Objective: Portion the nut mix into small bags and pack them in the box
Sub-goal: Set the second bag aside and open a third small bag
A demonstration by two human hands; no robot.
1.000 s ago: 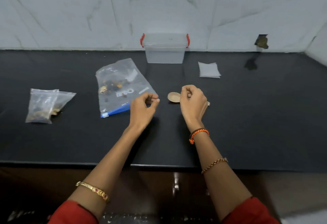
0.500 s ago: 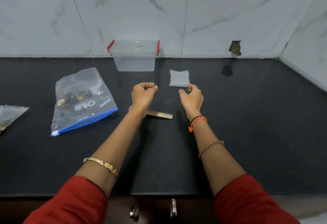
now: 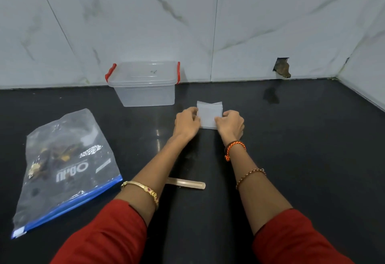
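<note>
My left hand point(image 3: 186, 122) and right hand point(image 3: 230, 124) pinch the opposite edges of the small bags point(image 3: 209, 113), stacked flat on the counter point(image 3: 302, 149) just right of the lidded box point(image 3: 143, 84), with the nut bag point(image 3: 62, 167) far left and the spoon point(image 3: 187, 185) under my left forearm.

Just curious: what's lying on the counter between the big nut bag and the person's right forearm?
In the head view, a wooden scoop, partly hidden under the left forearm; otherwise bare black counter.
</note>
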